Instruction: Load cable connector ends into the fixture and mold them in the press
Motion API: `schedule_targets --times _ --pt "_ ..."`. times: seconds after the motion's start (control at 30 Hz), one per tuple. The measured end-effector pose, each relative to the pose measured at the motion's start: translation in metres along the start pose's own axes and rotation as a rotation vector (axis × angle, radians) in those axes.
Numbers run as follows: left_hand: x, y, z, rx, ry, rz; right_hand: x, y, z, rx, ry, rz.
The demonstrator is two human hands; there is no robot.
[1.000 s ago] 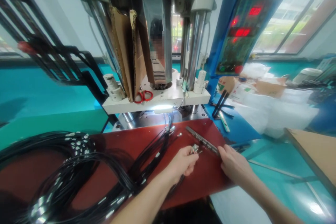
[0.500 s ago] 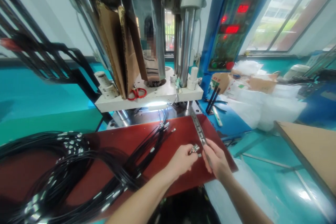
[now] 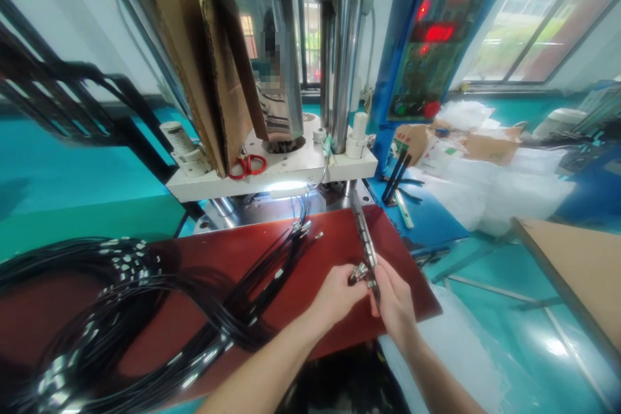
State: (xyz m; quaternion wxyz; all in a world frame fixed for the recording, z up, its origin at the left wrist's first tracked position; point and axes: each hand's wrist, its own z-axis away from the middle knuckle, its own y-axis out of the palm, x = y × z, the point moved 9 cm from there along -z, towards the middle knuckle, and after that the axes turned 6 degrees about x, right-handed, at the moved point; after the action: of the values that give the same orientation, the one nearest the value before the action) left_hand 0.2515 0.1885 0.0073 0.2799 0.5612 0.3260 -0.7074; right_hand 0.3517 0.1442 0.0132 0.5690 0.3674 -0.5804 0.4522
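Note:
My left hand [image 3: 339,294] is closed around several small metal connectors [image 3: 358,273], whose shiny ends stick out past the thumb and forefinger. Close beside it, my right hand [image 3: 395,294] grips the near end of a long slotted metal bar [image 3: 365,233]. The bar points away from me, its far end at the press base. At the left hand's fingertips, one small metal piece lies against the bar; whether it is seated in a slot I cannot tell. Black cables [image 3: 272,272] with metal ends lie on the red-brown board [image 3: 334,246], left of my hands.
A press with a white plate [image 3: 301,171] stands ahead, red-handled scissors [image 3: 247,166] on it. Coiled black cables [image 3: 121,297] cover the board's left side. A blue control box [image 3: 431,32] rises at right, with cutters [image 3: 410,191] below it. White bags [image 3: 499,187] lie beyond.
My hands have come together, the left now touching the bar. The bar has turned about its length, showing a narrower side. The view has shifted slightly.

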Motion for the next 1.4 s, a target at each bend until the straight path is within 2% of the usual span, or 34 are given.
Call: schedule_targets --times 0.53,0.7,0.93,1.2,1.3,1.4 --pt "-0.004 -0.003 0.001 -0.01 0.012 -0.016 -0.007 0.005 -0.005 0.046 0.062 -0.09" --pt "-0.003 0.0 -0.001 0.033 0.037 0.004 -0.006 0.005 -0.004 0.056 0.053 -0.047" --pt "0.001 -0.002 0.001 0.001 0.028 0.04 -0.002 0.01 -0.002 0.078 -0.022 0.163" --pt "0.003 -0.014 0.005 -0.002 -0.099 0.352 -0.011 0.002 -0.002 0.031 0.061 -0.063" --pt "0.004 -0.008 0.003 0.061 -0.131 0.43 -0.011 0.001 0.0 0.023 0.062 -0.067" --pt "0.007 -0.001 0.003 0.096 -0.195 0.38 -0.009 0.001 0.001 0.024 0.061 -0.072"
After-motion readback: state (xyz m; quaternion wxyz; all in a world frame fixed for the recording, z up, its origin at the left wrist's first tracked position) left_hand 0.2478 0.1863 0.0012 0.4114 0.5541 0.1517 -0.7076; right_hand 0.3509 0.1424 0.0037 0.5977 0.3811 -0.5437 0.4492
